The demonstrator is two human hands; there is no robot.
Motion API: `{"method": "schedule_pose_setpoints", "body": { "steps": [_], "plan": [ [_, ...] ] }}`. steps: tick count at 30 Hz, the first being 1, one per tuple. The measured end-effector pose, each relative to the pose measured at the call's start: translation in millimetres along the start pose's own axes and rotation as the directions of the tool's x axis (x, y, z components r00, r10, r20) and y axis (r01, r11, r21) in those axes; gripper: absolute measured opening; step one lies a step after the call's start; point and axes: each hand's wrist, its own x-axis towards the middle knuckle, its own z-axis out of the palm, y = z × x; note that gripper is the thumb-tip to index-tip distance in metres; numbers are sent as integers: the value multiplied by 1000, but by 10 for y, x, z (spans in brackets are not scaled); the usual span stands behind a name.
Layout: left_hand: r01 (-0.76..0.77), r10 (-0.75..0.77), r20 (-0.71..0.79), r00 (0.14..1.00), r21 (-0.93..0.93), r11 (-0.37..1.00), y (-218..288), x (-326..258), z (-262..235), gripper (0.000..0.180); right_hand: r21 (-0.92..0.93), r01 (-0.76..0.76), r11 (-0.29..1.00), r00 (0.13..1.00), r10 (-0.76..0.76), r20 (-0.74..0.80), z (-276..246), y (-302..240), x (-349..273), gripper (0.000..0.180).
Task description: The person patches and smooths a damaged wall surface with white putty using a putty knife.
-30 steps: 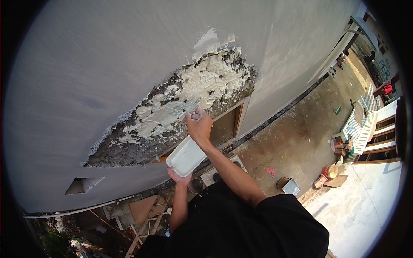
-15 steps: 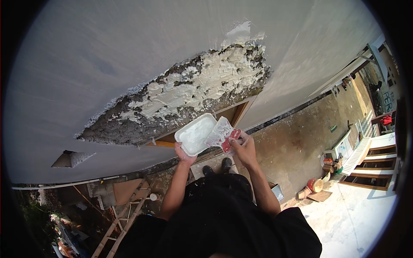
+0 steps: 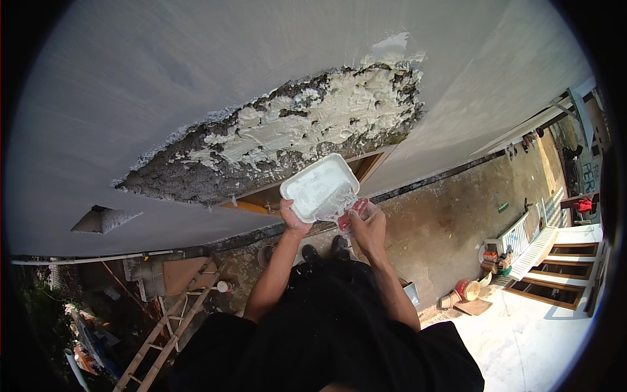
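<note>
1. Since a second ago the right hand [image 3: 369,228] has come down from the rough patch [image 3: 287,134] on the wall to the white tray's lower right edge; half a second ago it was already there, and it has hardly shifted since.
2. Left hand [image 3: 295,221] grips the white tray [image 3: 320,188] from below, fingers closed on its near-left rim, holding it tilted up just under the patch.
3. Right hand is closed around a red-handled tool [image 3: 351,214], whose end meets the tray's lower right corner; the blade itself is too small to make out.
4. White tray holds pale filler smeared over its inside and sits between the two hands, in front of a wooden window frame [image 3: 366,166].
5. Rough patch spreads across the pale grey wall [image 3: 163,78] above the tray, grey and crumbled at its edges, with white filler laid thick over its middle and right part.
6. Far below lie a wooden ladder [image 3: 173,326] at lower left, a concrete yard [image 3: 450,228] and a red bucket [image 3: 465,289] at right.
</note>
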Motion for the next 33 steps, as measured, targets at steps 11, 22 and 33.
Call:
{"method": "schedule_pose_setpoints", "body": {
  "steps": [11,22,33],
  "plan": [
    [-33,33,-10,999,20,999,-25,30,94,82,328,49,944,997,-26,-76,257,109,-57,15],
    [-71,71,7,997,43,997,-28,48,85,77,426,-47,904,999,46,12,288,11,-80,14],
    [-107,107,8,994,11,994,-187,58,18,64,489,53,871,997,-17,-79,501,151,77,18]
  ]
}}
